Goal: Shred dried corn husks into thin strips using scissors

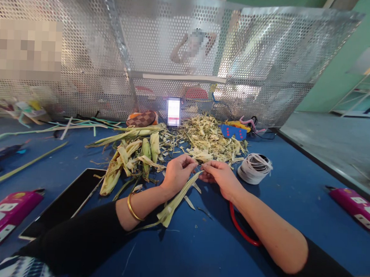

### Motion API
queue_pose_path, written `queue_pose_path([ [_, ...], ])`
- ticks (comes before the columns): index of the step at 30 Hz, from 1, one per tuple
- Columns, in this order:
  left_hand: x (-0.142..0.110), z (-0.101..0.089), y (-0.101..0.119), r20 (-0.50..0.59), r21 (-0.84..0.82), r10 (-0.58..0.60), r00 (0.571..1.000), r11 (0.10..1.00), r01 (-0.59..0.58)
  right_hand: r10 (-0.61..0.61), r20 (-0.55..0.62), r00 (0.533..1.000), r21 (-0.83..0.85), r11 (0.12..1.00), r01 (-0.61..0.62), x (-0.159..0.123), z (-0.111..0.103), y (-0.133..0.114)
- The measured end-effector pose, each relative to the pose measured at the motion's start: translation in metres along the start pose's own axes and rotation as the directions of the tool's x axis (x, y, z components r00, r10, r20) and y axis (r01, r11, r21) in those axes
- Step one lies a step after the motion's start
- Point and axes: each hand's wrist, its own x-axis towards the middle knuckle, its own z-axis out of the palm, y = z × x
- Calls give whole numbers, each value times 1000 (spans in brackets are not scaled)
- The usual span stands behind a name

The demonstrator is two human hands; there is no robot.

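Note:
Both my hands meet over the middle of the blue table (207,254), fingertips pinched close together. My left hand (177,174), with a gold bangle at its wrist, is closed at the upper end of a bundle of pale green corn husk strips (177,203). What lies in its pinch is too small to make out. My right hand (218,176) is closed with thumb and forefinger at the bundle's narrow tip. The wider end of the bundle slants down toward me beside my left forearm. Below my right forearm shows a red curved handle (242,229), the rest of it hidden.
A heap of husk scraps (209,139) and larger corn husks (119,168) lie beyond my hands. A roll of white cord (254,168) stands right. A tablet (65,202) and magenta power strips (13,212) lie around. A lit phone (174,112) leans near the perforated screen (173,40); a person is behind it.

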Motion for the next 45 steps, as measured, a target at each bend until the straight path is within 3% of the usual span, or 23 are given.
queue_pose_path([
  [11,-2,2,4,33,-46,-36,999,998,38,-9,-28,1000,-7,1000,9,2,0,3],
  [19,-1,1,-1,40,-10,-20,999,1000,20,0,41,999,-32,999,1,-1,1,0],
  [24,1,1,-5,61,7,8,998,1000,-8,-112,87,990,-108,987,121,1,-3,2],
  [31,-1,1,1,58,-9,-5,998,1000,5,-189,30,982,-155,969,191,8,-8,8],
  [40,-3,3,1,47,-19,-4,999,1000,5,-64,-20,998,72,995,65,4,-3,3],
  [43,-3,3,0,54,-16,-1,999,1000,2,-33,-37,999,94,995,36,4,-3,2],
  [45,-4,3,0,59,-8,2,998,1000,-1,-79,-36,996,33,996,80,5,-6,2],
])
